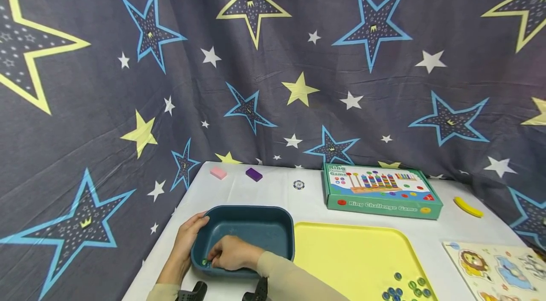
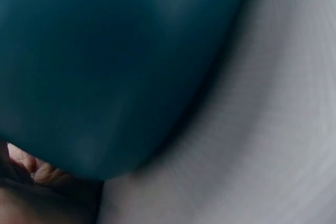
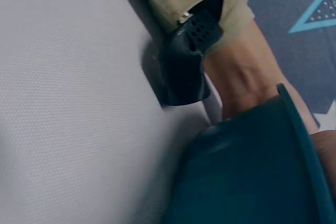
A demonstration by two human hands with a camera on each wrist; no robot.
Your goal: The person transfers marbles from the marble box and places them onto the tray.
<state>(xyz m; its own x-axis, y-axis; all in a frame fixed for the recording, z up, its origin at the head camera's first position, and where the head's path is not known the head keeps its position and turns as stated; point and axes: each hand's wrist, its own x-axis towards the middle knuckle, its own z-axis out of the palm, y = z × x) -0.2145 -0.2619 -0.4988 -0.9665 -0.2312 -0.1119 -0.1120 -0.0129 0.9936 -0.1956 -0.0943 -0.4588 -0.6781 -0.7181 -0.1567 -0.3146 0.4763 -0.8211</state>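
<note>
A dark teal rectangular tub (image 1: 266, 232) stands on the white table. My left hand (image 1: 187, 237) holds its left wall, with fingertips at the rim. My right hand (image 1: 236, 253) reaches down inside, its fingers bent toward the near left corner. Small shiny green pieces (image 1: 204, 261) lie in that corner, right at these fingertips; I cannot tell whether the fingers pinch one. The tub's outer wall (image 2: 105, 66) fills much of the left wrist view. In the right wrist view, the tub wall (image 3: 247, 171) hides most of the right hand, and the left wrist (image 3: 244, 74) shows behind it.
Right of the tub lies a yellow tray (image 1: 341, 249) with several blue and green glass pieces (image 1: 394, 294). Behind are a Ring Challenge Game box (image 1: 384, 192), a poker chip (image 1: 298, 185), a purple block (image 1: 253, 174) and a pink block (image 1: 218, 173). An animal puzzle board (image 1: 495, 268) and yellow banana-shaped piece (image 1: 468, 207) lie right.
</note>
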